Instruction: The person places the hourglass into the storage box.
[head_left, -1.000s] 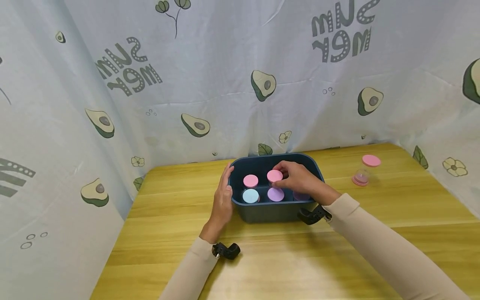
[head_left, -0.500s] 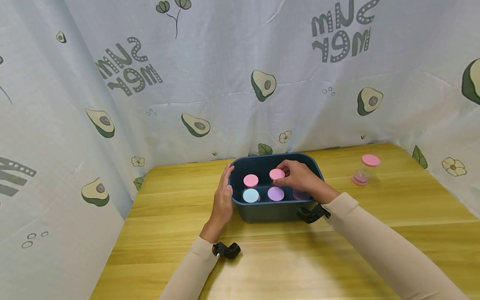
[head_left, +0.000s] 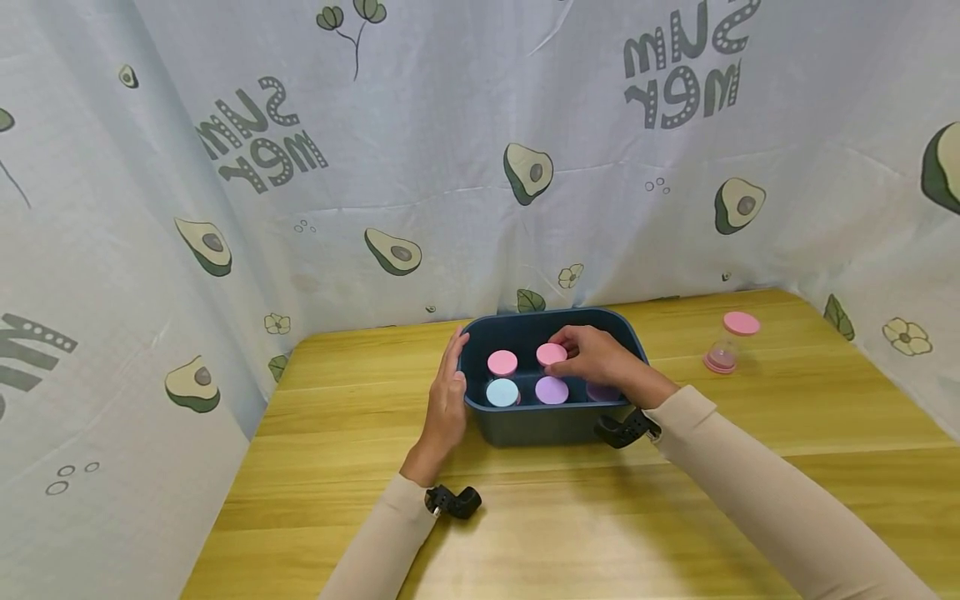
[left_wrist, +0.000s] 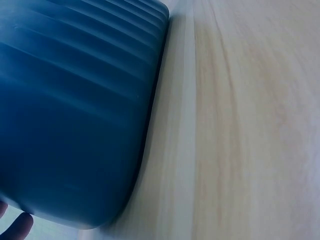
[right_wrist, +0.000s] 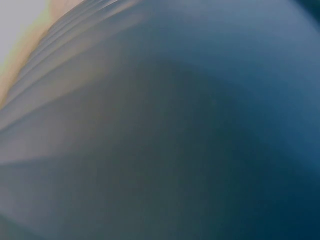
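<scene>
A dark blue bin point(head_left: 551, 426) stands on the table with several sand timers inside, seen mostly by their round end caps. My right hand point(head_left: 600, 358) reaches over the bin's right side and pinches a sand timer with a pink cap point(head_left: 551, 354) between thumb and fingers. Close by are another pink-capped timer point(head_left: 502, 362), a light blue one point(head_left: 502, 392), a purple one point(head_left: 551, 390) and a second purple one point(head_left: 603, 392), partly under the wrist. With straight fingers my left hand point(head_left: 446, 408) rests against the bin's left end. The bin wall point(right_wrist: 165, 150) fills the right wrist view.
To the right of the bin, a clear sand timer with pink caps point(head_left: 741, 323) stands on the wooden table point(head_left: 337, 467). A white curtain point(head_left: 450, 183) printed with avocados hangs behind the table and along both sides.
The pink-capped timer in my right hand rises slightly to the right, then comes back down a little to the left. My left hand stays at the bin's end.
</scene>
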